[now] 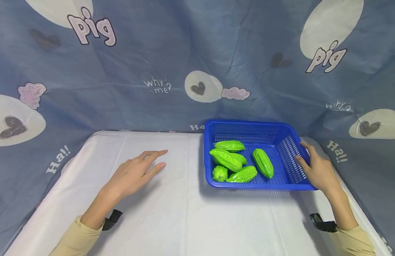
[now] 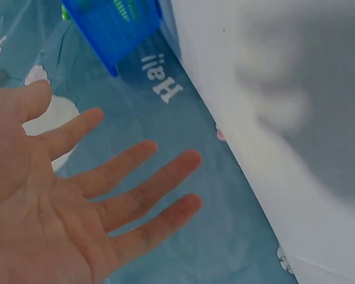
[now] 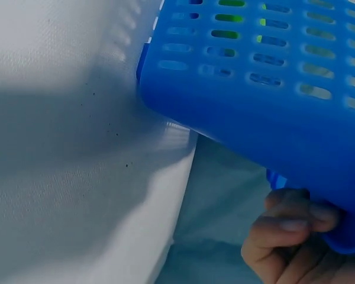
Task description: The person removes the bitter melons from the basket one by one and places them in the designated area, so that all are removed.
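A blue plastic basket (image 1: 255, 186) with slotted walls is at the right of the head view. Several bright green bitter melons (image 1: 226, 160) lie bunched in its left half, and a single bitter melon (image 1: 263, 163) rests apart from them near the middle. My right hand (image 1: 322, 172) grips the basket's right rim, thumb on the inner side; in the right wrist view its fingers (image 3: 290, 225) curl under the rim. Left of the basket, my left hand (image 1: 131, 176) hovers over the table with fingers spread, and its bare palm (image 2: 41, 219) shows in the left wrist view.
A white cloth covers the table (image 1: 165, 213). Behind it and at both sides hangs a blue-grey printed curtain (image 1: 127, 64). Each forearm, in a beige sleeve (image 1: 77, 236), wears a black wrist mount (image 1: 112, 219).
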Demonstrator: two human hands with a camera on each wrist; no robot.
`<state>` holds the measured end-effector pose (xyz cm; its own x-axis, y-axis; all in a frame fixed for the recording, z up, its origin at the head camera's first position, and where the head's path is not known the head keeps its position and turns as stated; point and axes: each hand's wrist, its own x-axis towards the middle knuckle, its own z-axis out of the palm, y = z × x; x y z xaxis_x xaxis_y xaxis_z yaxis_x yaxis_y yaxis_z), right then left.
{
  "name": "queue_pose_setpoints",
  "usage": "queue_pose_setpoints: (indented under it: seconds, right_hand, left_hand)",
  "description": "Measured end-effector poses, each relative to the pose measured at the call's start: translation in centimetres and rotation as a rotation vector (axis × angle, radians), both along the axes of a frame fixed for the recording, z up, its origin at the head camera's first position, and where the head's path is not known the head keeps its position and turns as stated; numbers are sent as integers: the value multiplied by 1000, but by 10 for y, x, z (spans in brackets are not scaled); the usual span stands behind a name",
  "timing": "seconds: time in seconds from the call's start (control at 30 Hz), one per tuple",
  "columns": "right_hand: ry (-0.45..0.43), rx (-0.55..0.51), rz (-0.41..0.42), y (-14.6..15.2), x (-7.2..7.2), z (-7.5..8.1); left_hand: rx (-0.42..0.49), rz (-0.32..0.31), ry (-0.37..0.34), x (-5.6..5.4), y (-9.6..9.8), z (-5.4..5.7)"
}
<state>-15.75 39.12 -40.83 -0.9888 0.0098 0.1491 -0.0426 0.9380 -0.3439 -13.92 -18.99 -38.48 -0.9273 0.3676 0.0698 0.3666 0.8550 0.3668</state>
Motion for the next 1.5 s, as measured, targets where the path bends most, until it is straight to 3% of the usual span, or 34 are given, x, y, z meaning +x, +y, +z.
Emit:
queue_pose_setpoints:
  seconds: [0.13, 0.33, 0.67, 0.83, 1.3, 1.5]
  right_hand:
    - [0, 9, -20, 2, 0, -1]
    - [6, -18, -38, 0, 0, -3]
    - [12, -51, -49, -2, 0, -3]
    - [-3, -65, -52, -3, 0, -2]
    - [2, -89, -58, -4, 0, -4]
    - [7, -101, -70, -3, 0, -3]
  left_hand:
    - [36, -40, -9, 0, 10, 1]
    - [216, -119, -86, -5, 26, 4]
    - [351, -277, -120, -21, 51, 20]
    - [385, -294, -171, -26, 59, 26]
    - [494, -316, -170, -49, 84, 36]
    - [519, -335, -171, -57, 101, 34]
